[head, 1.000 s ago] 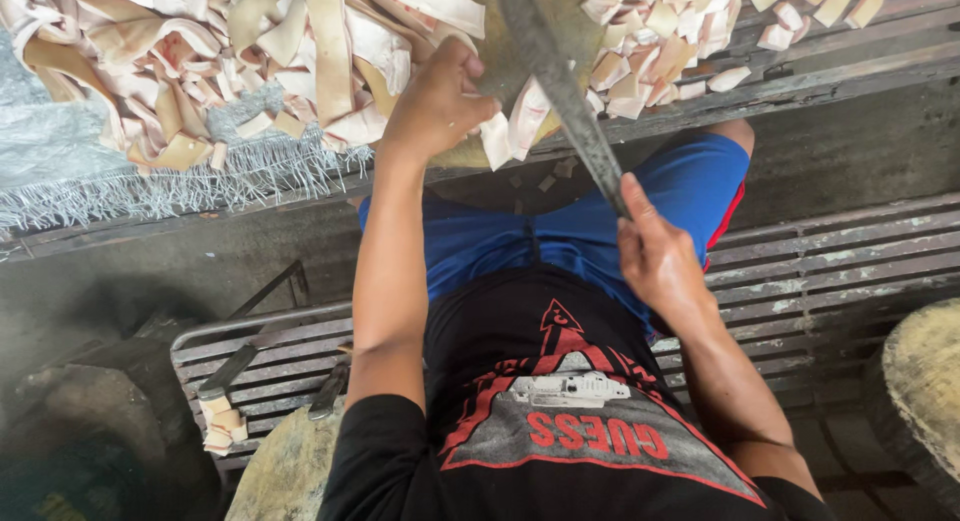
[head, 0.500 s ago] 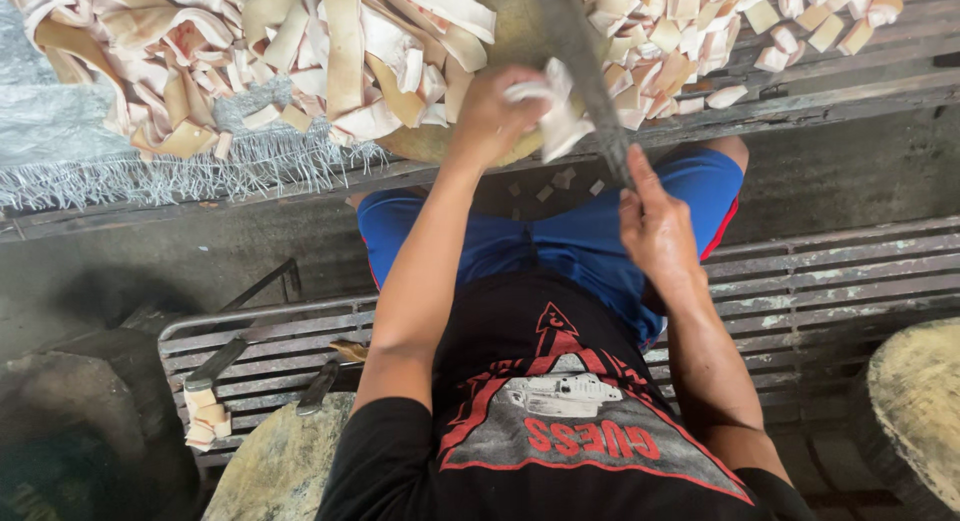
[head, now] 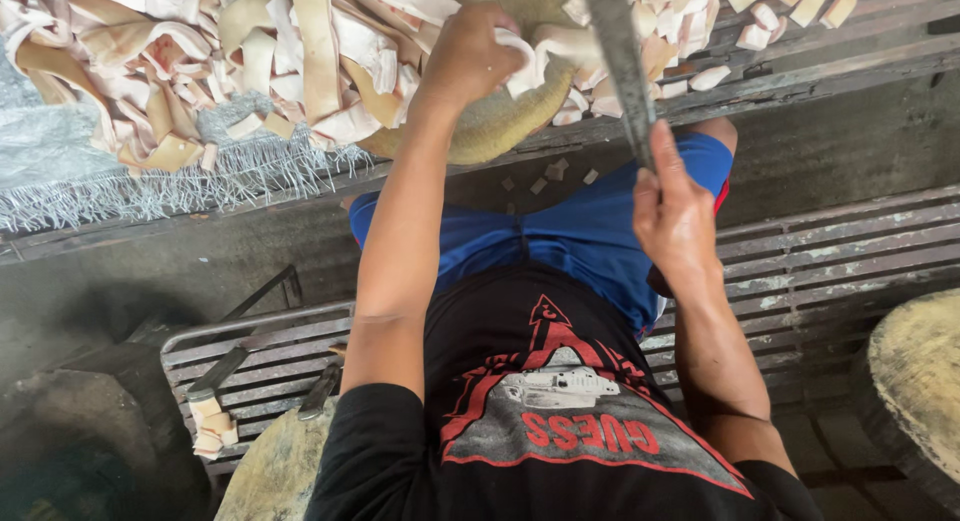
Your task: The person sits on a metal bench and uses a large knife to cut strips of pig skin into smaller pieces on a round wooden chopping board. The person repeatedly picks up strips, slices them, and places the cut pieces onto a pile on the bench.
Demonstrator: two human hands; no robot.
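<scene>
A dark slatted table [head: 850, 76] carries a heap of pale, cream strips [head: 240, 71] along its near edge, spilling over grey fringed cloth [head: 120, 181]. The left hand [head: 470, 56] pinches 1 white strip [head: 535, 61] on a round block [head: 500, 126]. Just right, the right hand [head: 675, 216] is clenched around a long blade [head: 620, 61].

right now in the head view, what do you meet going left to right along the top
grey mesh sheet → pile of pale strips → left hand gripping a strip → blade → small cut pieces
</scene>
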